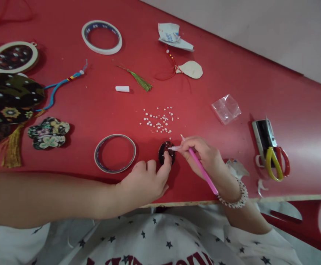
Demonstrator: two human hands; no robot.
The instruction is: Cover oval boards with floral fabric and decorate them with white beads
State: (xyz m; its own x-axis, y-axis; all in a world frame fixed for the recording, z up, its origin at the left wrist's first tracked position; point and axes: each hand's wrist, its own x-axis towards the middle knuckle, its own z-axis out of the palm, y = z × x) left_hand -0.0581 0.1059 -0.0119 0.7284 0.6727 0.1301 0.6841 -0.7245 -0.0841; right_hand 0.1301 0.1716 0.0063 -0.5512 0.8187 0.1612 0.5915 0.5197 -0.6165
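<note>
A small dark oval piece [162, 156] with white dots along its rim lies near the table's front edge. My left hand [146, 180] reaches in from the left, its index fingertip resting on this piece. The other fingers are loosely bent, and the thumb is apart from the piece. My right hand [204, 154] is closed around a slim pink pen [203, 171] with a pale point. From the same fingers a whitish nozzle [173, 148] points at the oval piece; its body is hidden in the hand. Just beyond lie many loose pearl beads [162, 121].
Two tape rolls [116, 135] lie to the left. Beyond the beads are a white cap [122, 88], a green tassel [140, 80] and a wooden paddle shape [190, 69]. Decorated ornaments [11, 90] crowd the far left. Scissors [275, 163] and a plastic bag [226, 109] are at right.
</note>
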